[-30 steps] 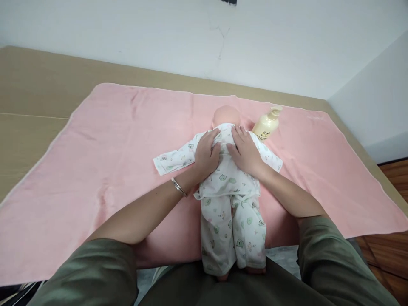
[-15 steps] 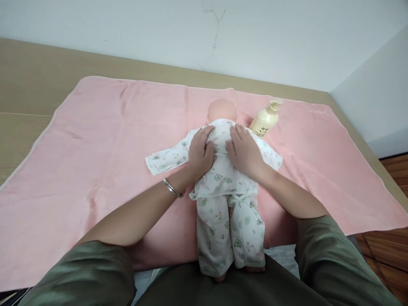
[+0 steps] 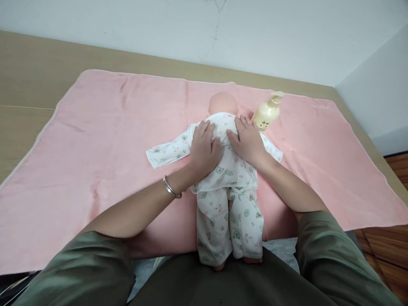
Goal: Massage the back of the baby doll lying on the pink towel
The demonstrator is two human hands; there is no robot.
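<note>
A baby doll lies face down on a pink blanket, its bald head toward the wall and its feet toward me. It wears a white printed top and matching trousers. My left hand rests flat on the left side of the doll's upper back, a silver bangle on that wrist. On the right side of the upper back lies my right hand, fingers stretched and thumb apart. Just beyond my right hand stands a cream pump bottle.
The blanket covers most of a wooden table set against a white wall. The doll's feet reach past the blanket's near edge, close to my body. Wooden floor shows at the lower right.
My hands have slid slightly outward over the doll's shoulders, and my left thumb now lies farther in on the back. The whole view has shifted a little; the doll and bottle stay put.
</note>
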